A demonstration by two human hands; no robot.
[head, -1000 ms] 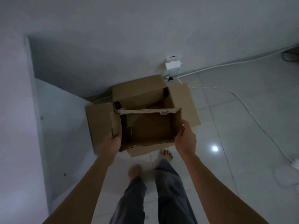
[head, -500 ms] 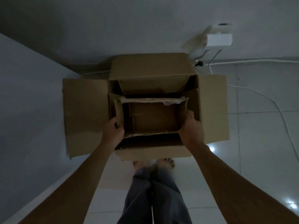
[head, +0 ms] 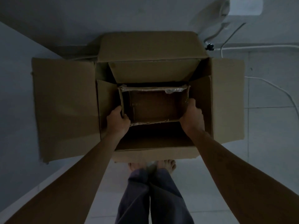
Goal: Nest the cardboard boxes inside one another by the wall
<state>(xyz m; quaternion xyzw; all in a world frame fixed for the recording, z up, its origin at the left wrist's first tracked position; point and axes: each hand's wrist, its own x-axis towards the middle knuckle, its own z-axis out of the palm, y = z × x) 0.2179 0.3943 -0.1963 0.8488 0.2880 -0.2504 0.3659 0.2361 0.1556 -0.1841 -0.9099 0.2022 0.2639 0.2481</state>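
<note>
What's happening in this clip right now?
A person is lowering a small open cardboard box into a large cardboard box that stands by the wall with its flaps spread. The left hand and right hand grip the small box's side walls. Whether it has reached the bottom is unclear.

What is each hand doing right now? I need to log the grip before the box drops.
Left hand: closed on the small box, left wall.
Right hand: closed on its right wall, inside the large box.
</note>
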